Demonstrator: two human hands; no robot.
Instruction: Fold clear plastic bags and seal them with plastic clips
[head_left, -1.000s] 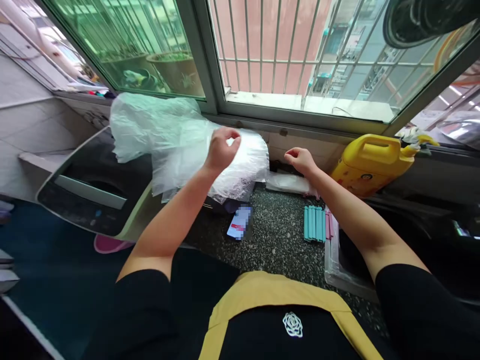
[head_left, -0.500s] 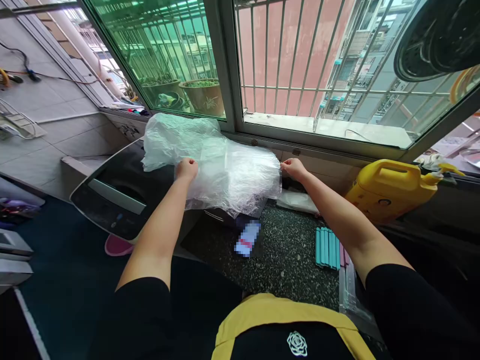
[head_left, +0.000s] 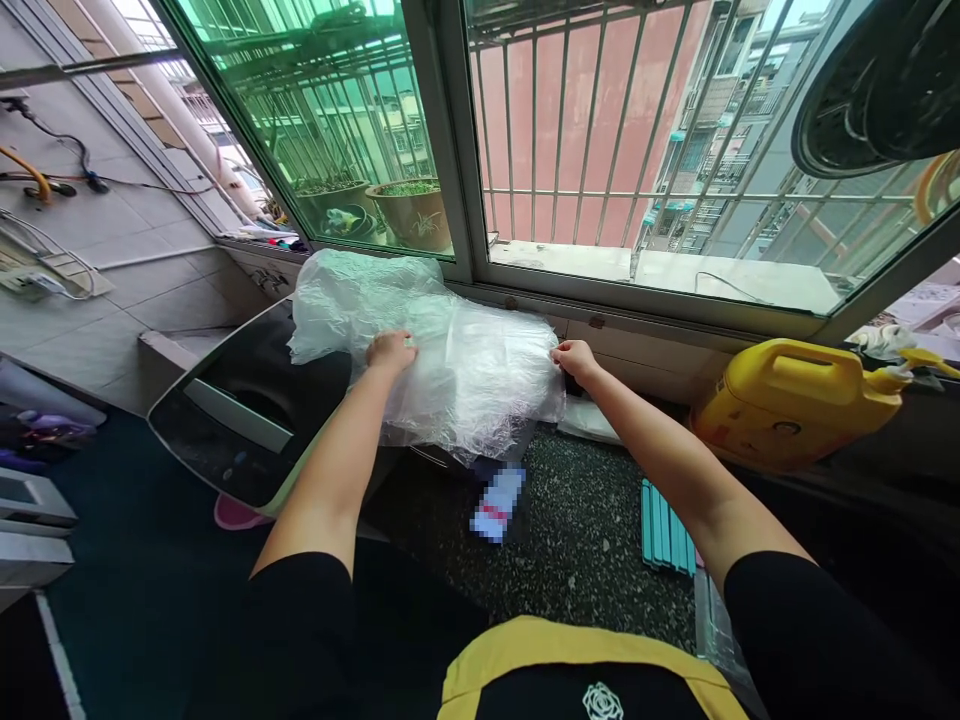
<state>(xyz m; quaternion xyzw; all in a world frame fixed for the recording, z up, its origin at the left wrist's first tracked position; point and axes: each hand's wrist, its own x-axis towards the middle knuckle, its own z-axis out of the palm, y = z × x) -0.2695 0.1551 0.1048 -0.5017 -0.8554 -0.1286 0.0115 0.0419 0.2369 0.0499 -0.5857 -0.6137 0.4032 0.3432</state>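
A large crumpled sheet of clear plastic (head_left: 472, 375) lies spread over the back of the speckled dark counter (head_left: 577, 540) and the lid of a washing machine (head_left: 240, 410). My left hand (head_left: 390, 352) is closed on the plastic near its upper middle. My right hand (head_left: 574, 360) pinches the plastic's right edge. Both arms reach forward from black sleeves.
A yellow jug (head_left: 795, 400) lies on its side at the right by the window sill. Teal strips (head_left: 664, 515) and a small blurred card (head_left: 496, 505) rest on the counter. A barred window (head_left: 600, 150) runs behind, with potted plants (head_left: 409, 210) outside. A pink slipper (head_left: 236, 512) sits on the floor.
My left hand has come down from mid-air onto the plastic and my right hand has taken its right edge. The plastic now lies more spread out. The view has tilted upward.
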